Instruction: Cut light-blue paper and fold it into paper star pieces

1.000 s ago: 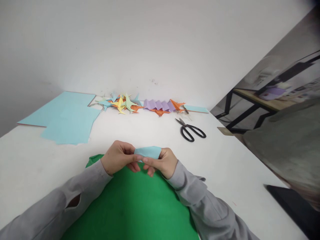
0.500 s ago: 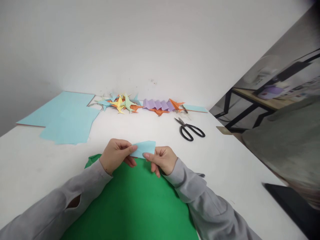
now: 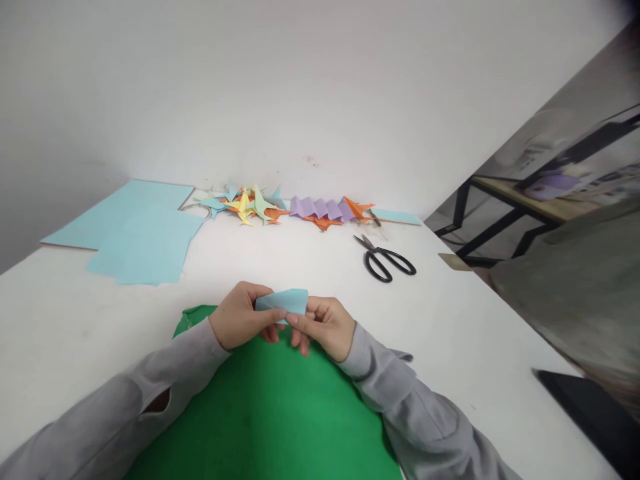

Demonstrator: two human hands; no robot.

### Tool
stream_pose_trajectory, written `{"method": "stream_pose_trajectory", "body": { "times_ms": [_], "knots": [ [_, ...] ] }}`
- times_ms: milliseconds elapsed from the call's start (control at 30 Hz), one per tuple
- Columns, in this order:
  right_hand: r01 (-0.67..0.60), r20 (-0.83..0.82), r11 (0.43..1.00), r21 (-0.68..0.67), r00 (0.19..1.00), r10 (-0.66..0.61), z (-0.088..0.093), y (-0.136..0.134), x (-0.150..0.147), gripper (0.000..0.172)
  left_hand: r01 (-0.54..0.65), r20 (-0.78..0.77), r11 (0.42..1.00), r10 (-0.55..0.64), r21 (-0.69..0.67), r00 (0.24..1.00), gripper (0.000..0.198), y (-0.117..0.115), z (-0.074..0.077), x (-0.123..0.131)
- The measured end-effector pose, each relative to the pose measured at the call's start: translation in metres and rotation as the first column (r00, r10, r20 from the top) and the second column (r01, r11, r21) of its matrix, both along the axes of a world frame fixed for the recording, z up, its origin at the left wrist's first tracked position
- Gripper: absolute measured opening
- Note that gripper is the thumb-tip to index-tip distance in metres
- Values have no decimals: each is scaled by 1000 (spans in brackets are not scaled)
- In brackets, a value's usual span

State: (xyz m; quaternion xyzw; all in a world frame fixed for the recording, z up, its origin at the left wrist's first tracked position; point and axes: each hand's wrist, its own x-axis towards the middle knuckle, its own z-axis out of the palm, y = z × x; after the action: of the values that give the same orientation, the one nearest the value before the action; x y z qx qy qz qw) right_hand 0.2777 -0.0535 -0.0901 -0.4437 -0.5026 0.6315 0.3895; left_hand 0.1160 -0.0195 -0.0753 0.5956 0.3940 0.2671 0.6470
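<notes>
Both of my hands hold one small folded piece of light blue paper (image 3: pixel 284 301) just above the far edge of a green sheet (image 3: pixel 270 413) on the white table (image 3: pixel 475 333). My left hand (image 3: pixel 241 317) pinches the paper's left end between thumb and fingers. My right hand (image 3: pixel 323 327) pinches its right end, with the other fingers curled underneath. Grey sleeves cover both forearms.
Light blue paper sheets (image 3: pixel 135 233) lie at the far left. A row of folded paper figures (image 3: pixel 250 205) and a purple pleated strip (image 3: pixel 320 208) runs along the wall. Black scissors (image 3: pixel 386 259) lie to the right of centre. A dark object (image 3: pixel 590 413) sits at the right edge.
The paper was turned and flattened out half a second ago, then drawn in again. It now looks shorter and more bunched between my fingers. My hands stayed over the green sheet's far edge.
</notes>
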Motion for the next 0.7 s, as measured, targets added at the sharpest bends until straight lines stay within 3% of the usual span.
{"method": "stream_pose_trajectory", "body": {
  "times_ms": [233, 467, 700],
  "knots": [
    [25, 68, 998, 56, 997, -29, 1, -3, 0, 33, 48, -199, 979, -7, 200, 980, 28, 5, 5, -6],
    [73, 53, 996, 46, 996, -75, 2, -1, 3, 32, 77, -56, 968, -65, 239, 996, 40, 11, 1, -8],
    [89, -2, 996, -9, 996, -89, 1, 0, 1, 29, 41, -80, 942, -15, 333, 997, 26, 5, 1, -4]
  ]
}}
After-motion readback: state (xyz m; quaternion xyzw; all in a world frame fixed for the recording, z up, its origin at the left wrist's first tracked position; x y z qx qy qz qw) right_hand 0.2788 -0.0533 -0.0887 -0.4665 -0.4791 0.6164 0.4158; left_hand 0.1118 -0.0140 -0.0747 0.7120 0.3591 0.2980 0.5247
